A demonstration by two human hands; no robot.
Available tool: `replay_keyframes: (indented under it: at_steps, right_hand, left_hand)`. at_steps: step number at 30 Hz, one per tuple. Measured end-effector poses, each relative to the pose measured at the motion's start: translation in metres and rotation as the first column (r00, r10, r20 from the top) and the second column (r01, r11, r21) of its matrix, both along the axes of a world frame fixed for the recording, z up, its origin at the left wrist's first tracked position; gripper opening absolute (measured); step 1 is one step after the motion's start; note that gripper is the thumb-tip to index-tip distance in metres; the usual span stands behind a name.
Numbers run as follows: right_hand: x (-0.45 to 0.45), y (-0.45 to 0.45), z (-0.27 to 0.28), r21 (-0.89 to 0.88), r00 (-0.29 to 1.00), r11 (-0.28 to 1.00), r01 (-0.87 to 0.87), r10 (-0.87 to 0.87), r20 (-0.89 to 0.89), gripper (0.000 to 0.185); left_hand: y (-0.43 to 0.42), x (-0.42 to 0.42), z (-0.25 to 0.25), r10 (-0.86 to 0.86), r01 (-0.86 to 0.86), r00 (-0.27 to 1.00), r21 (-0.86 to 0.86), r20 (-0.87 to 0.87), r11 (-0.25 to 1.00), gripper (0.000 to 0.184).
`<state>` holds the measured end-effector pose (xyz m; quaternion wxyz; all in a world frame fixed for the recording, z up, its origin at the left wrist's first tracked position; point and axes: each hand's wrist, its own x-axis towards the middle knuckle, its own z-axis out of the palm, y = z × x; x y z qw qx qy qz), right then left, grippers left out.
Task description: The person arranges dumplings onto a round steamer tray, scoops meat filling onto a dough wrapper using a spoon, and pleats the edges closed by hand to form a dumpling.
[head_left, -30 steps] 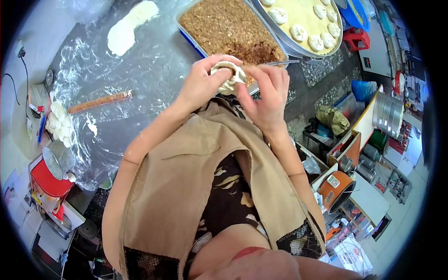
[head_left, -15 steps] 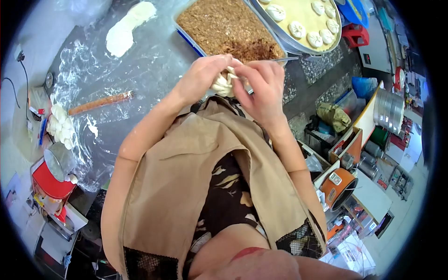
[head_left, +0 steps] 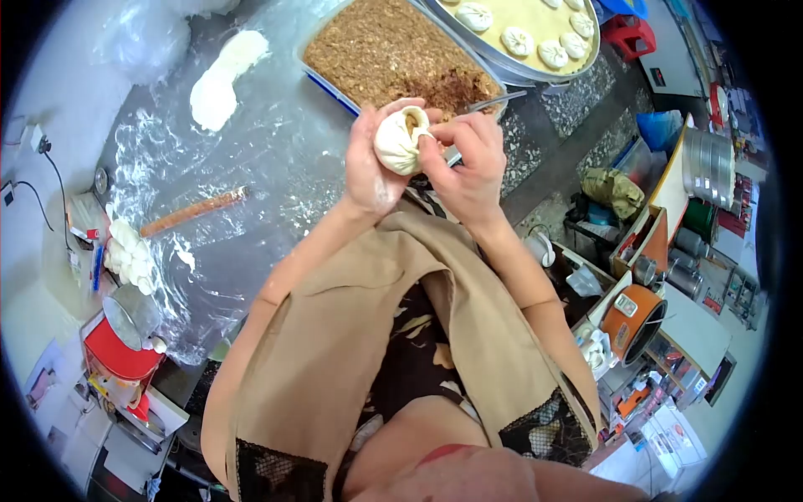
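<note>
A pleated white bun [head_left: 398,144] rests in my left hand [head_left: 365,163], whose palm and fingers curve around its left side. Its top has a small gap with brown filling showing inside. The thumb and fingers of my right hand [head_left: 466,163] pinch the dough at the bun's right rim. Just beyond my hands is a rectangular tub of brown filling [head_left: 393,54], scooped out at its near right corner. A metal utensil handle [head_left: 499,100] sticks out over that corner.
A round steamer tray [head_left: 523,21] with several shaped buns stands at the back right. On the floury table [head_left: 259,159] lie a flattened dough strip [head_left: 219,79], a wooden rolling pin [head_left: 195,211] and a heap of dough pieces [head_left: 128,258]. A red stool [head_left: 629,37] stands beyond.
My left hand has turned palm-up, and the bun has tipped so its opening shows. The right hand still pinches its rim. The whole view has shifted slightly.
</note>
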<state>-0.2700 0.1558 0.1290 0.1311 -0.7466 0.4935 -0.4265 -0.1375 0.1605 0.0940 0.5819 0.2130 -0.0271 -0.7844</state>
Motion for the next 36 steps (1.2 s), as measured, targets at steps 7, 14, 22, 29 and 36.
replay_keyframes:
  at_steps: [7,14,22,29,36]
  right_hand:
    - [-0.002,0.003,0.015,-0.135,0.988,0.991,-0.012,-0.010,-0.157,0.018]
    - [-0.004,0.005,0.010,-0.119,0.984,0.989,-0.088,0.067,-0.167,0.019]
    - [-0.006,0.004,0.026,0.001,0.974,0.985,-0.173,0.171,-0.147,0.022]
    - [0.001,0.011,0.031,0.004,0.963,0.988,-0.152,0.149,-0.223,0.027]
    - [-0.002,0.010,0.034,0.032,0.884,0.964,-0.262,0.254,-0.392,0.031]
  left_hand:
    - [-0.013,0.018,0.007,-0.274,0.275,0.961,-0.011,0.033,0.961,0.035]
    - [-0.012,0.021,0.004,-0.343,0.343,0.938,0.015,0.039,0.939,0.035]
    - [-0.017,0.032,0.008,-0.500,0.500,0.865,0.036,0.023,0.866,0.039]
    - [-0.016,0.039,0.019,-0.558,0.552,0.812,0.090,0.169,0.829,0.034]
    - [-0.018,0.043,0.009,-0.615,0.613,0.767,0.073,0.181,0.787,0.034]
